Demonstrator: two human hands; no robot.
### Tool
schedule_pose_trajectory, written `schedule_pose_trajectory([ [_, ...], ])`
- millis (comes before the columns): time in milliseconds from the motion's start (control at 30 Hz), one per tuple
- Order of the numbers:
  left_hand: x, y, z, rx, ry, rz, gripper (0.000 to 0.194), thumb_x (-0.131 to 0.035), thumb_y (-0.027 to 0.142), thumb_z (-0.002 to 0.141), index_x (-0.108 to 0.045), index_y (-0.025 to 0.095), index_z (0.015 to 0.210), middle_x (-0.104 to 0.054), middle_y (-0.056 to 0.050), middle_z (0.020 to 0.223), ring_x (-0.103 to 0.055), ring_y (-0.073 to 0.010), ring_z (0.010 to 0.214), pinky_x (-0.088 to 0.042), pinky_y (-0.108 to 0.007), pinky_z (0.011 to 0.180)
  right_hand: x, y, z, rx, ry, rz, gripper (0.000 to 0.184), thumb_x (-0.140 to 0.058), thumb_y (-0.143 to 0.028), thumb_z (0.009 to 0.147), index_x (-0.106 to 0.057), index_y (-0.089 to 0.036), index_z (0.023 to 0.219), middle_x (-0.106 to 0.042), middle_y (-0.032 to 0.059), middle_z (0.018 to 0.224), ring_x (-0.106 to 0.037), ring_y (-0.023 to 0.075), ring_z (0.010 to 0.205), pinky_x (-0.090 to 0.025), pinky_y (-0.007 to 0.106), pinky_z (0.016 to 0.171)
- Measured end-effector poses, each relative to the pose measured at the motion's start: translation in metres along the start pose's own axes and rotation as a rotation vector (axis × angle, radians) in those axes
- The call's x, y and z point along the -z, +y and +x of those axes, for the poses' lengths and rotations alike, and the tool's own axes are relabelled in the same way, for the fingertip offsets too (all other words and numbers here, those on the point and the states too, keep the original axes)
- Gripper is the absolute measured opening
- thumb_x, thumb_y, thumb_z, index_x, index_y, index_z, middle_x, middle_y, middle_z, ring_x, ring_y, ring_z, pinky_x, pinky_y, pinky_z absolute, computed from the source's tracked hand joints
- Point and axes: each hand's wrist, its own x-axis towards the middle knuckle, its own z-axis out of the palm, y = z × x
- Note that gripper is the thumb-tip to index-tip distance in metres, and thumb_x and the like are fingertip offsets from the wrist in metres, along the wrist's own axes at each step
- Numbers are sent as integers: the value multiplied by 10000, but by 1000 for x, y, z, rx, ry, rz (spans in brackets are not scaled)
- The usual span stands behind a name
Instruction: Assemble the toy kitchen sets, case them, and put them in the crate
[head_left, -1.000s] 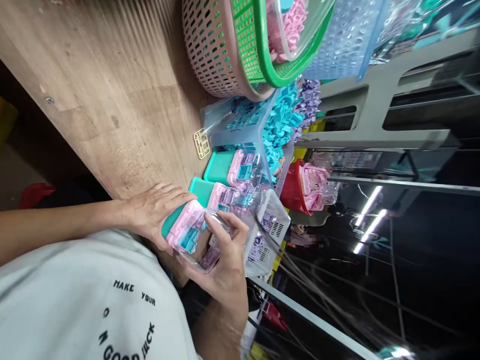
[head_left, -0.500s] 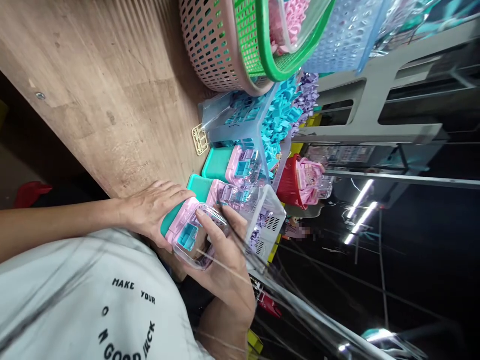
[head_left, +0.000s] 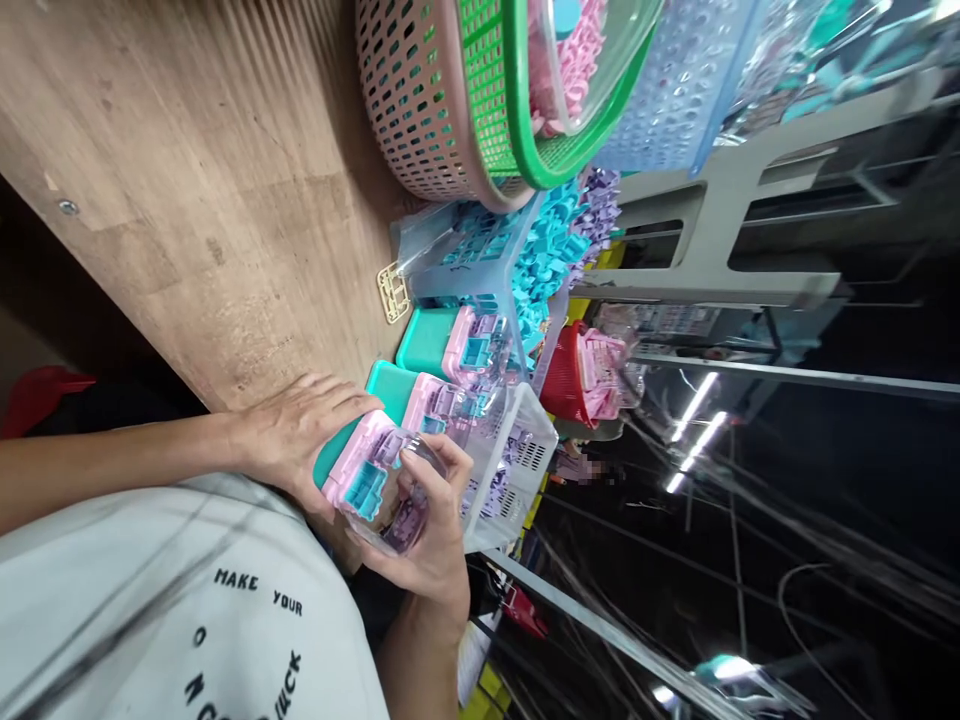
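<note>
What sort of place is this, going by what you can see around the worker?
Probably a small toy factory or assembly workshop: a basket and bins of loose plastic parts crowd the workbench, near-identical teal-and-pink boxes stand side by side, and tube lights shine beyond.

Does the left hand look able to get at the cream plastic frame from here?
Probably, though the left hand would likely have to let go of the teal and pink box first; only bare wooden table shows between it and the cream plastic frame.
</note>
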Motion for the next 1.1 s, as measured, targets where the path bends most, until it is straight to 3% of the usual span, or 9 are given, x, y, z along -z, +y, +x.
schedule_pose_trajectory([
  [133,-1,0,1,5,-4,-2,929,-841,604,604,-469,173,1338,-624,-137,1256,-600,-347,1142,-446,-462,976,7,-7,7,14,-18,-37,828,-816,-287,677,-432,-342,1409,-367,87,1322,-470,329,1306,-525,543,1040],
  [300,0,1,0,5,-1,-18,937,-834,641,618,-472,169,1342,-633,-150,1243,-597,-351,1133,-430,-482,994,13,-12,8,-45,-94,-65,819,-853,-296,677,-478,-326,1405,-367,91,1361,-483,337,1323,-556,524,1005],
  [467,-1,0,0,-12,-5,-14,926,-838,613,629,-470,151,1342,-626,-156,1252,-594,-349,1144,-429,-471,993,6,-8,4,-10,2,-20,800,-838,-319,718,-459,-344,1422,-372,92,1396,-482,330,1330,-550,560,1010],
  [633,-4,-4,0,-22,10,0,939,-799,666,652,-466,147,1361,-611,-160,1294,-585,-341,1173,-417,-462,1023,1,-1,1,22,10,-12,791,-813,-343,712,-450,-338,1415,-373,98,1389,-491,341,1320,-535,589,1014],
  [900,4,4,3,11,-19,17,939,-861,612,623,-506,117,1338,-637,-132,1240,-596,-312,1140,-414,-432,994,7,-15,-1,-43,20,-97,782,-851,-262,710,-478,-343,1392,-378,95,1363,-510,324,1303,-565,502,1003],
  [1100,4,3,3,12,-22,19,943,-869,610,621,-505,127,1345,-629,-124,1262,-591,-305,1155,-410,-406,979,17,-12,3,-16,-86,-133,794,-833,-350,733,-453,-349,1430,-349,96,1405,-456,355,1353,-528,590,1055],
])
